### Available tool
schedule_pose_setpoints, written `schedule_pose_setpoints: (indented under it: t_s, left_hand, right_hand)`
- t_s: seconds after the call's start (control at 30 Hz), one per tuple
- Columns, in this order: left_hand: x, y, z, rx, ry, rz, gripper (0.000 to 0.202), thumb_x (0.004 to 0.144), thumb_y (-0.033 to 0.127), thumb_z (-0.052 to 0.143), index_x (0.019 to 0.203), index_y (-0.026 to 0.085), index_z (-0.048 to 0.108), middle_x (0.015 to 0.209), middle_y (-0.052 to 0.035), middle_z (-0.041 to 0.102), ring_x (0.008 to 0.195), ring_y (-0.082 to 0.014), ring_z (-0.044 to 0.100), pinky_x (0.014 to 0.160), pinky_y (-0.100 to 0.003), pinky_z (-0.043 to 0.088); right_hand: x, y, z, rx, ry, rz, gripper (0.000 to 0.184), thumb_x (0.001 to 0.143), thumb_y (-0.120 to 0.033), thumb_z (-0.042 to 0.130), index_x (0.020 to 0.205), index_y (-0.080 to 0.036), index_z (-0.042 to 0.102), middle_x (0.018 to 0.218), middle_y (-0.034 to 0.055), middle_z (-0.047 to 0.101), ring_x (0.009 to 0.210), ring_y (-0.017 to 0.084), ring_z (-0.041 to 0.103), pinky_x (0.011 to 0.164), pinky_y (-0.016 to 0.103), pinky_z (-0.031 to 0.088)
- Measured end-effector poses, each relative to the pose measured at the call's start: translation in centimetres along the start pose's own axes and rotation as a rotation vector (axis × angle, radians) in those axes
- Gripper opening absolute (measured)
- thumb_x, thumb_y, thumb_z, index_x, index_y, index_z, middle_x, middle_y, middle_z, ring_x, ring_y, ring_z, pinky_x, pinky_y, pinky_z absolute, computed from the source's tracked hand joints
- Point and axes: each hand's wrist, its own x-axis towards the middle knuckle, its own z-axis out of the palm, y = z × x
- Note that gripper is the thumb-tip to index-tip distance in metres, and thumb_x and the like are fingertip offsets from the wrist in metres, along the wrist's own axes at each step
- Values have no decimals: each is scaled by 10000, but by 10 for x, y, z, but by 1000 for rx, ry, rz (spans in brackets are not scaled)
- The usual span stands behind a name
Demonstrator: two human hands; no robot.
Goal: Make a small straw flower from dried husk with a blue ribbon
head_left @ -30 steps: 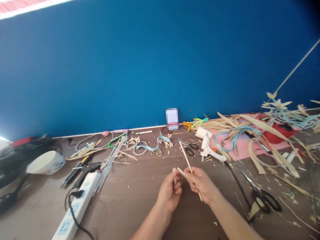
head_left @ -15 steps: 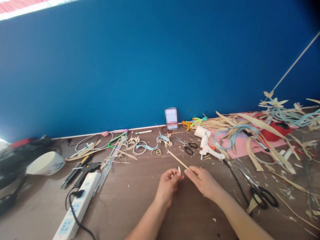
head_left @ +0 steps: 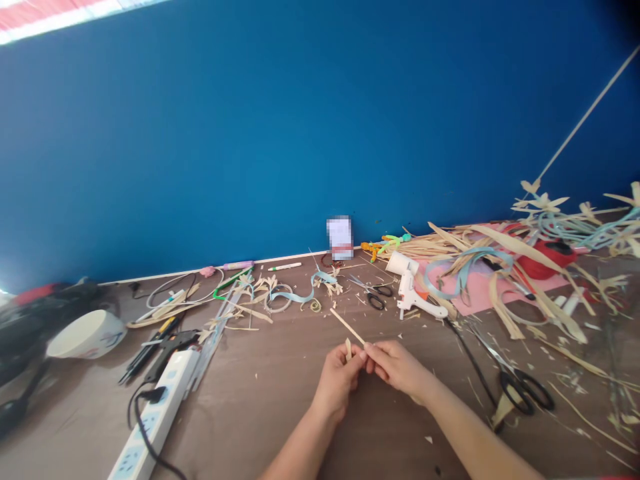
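Observation:
My left hand (head_left: 340,375) is closed on a small pale pointed piece (head_left: 349,349) that looks like a strip of husk, its tip sticking up by the thumb. In the closed fingers of my right hand (head_left: 396,365) is a thin pale stick (head_left: 347,325), its free end slanting up and to the left. The fingertips of both hands meet low over the table. Beyond the stick lie small black-handled scissors (head_left: 376,297). A white glue gun (head_left: 414,297) rests to their right.
A white power strip (head_left: 155,420) and a white bowl (head_left: 90,333) are at left. Larger scissors (head_left: 523,387) lie right of my forearm. Pale strips (head_left: 470,243) are heaped over pink paper (head_left: 480,300). Blue ribbon (head_left: 300,295) and scraps lie near the blue wall (head_left: 280,133).
My right hand has moved left and slightly down, bringing its fingertips against my left hand's. The stick came with it, and the pale piece now shows more above my left fingers.

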Motion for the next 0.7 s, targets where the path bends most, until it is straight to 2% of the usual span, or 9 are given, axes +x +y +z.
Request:
schedule_pose_setpoints:
  t_s: [0.07, 0.17, 0.27, 0.33, 0.4, 0.47, 0.53, 0.6, 0.7]
  left_hand:
    - [-1, 1, 0, 6, -20, 16, 326, 672, 421, 609, 577, 135, 485, 456, 42, 443, 352, -16, 178, 378, -207, 82]
    - [-3, 2, 1, 0, -42, 26, 334, 660, 427, 622, 573, 129, 496, 465, 30, 456, 364, -15, 205, 396, -205, 105]
    - [-4, 5, 3, -37, -70, 25, 322, 631, 410, 656, 593, 130, 502, 465, 34, 443, 372, -15, 216, 403, -206, 112]
    - [-4, 7, 4, -75, -82, 22, 314, 619, 389, 673, 599, 133, 493, 445, 55, 392, 367, -13, 194, 396, -207, 96]
    - [-4, 10, 1, -135, -63, 12, 317, 602, 369, 691, 602, 138, 473, 448, 73, 353, 363, -6, 159, 386, -206, 74]
    - [-3, 12, -3, -204, -15, -7, 334, 589, 364, 698, 604, 143, 448, 464, 82, 343, 358, 1, 132, 376, -202, 55]
    - [-1, 13, -6, -264, 39, -23, 346, 593, 369, 692, 609, 145, 429, 482, 84, 347, 358, 4, 127, 372, -196, 46]
    - [1, 13, -5, -303, 77, -29, 349, 605, 379, 681, 624, 146, 421, 494, 86, 345, 361, 5, 132, 372, -190, 47]
    - [3, 11, 3, -323, 98, -31, 356, 607, 388, 676, 649, 150, 415, 518, 83, 367, 364, 6, 142, 376, -187, 54]
  right_hand:
    - [-1, 3, 2, 241, -87, 113, 441, 777, -523, 406, 545, -158, 494, 338, -94, 304, 273, 33, 192, 311, 181, 140]
    - [-4, 6, 6, 546, -222, 248, 422, 737, -528, 477, 527, -161, 475, 317, -107, 291, 258, 18, 150, 288, 159, 114]
    - [-8, 4, 4, 691, -325, 351, 400, 740, -501, 501, 521, -167, 469, 294, -113, 272, 253, 16, 127, 282, 151, 110]
    - [-12, -1, -6, 714, -361, 369, 419, 757, -509, 478, 508, -173, 454, 286, -111, 261, 246, 18, 121, 278, 157, 103]
    - [-16, -9, -25, 745, -326, 317, 446, 754, -537, 463, 487, -184, 409, 295, -112, 241, 244, 17, 104, 279, 164, 84]
    - [-17, -16, -45, 809, -149, 160, 445, 730, -546, 491, 489, -194, 365, 328, -118, 223, 260, 12, 85, 288, 166, 73]
    - [-17, -21, -57, 793, 39, 32, 402, 708, -527, 535, 530, -191, 407, 361, -115, 243, 280, 11, 123, 303, 167, 101]
    - [-14, -23, -53, 673, 117, -1, 338, 676, -495, 587, 620, -180, 478, 399, -110, 305, 295, 7, 170, 315, 163, 118]
    - [-6, -22, -26, 460, 99, 10, 311, 661, -443, 608, 786, -174, 516, 462, -105, 372, 306, 8, 209, 315, 158, 120]
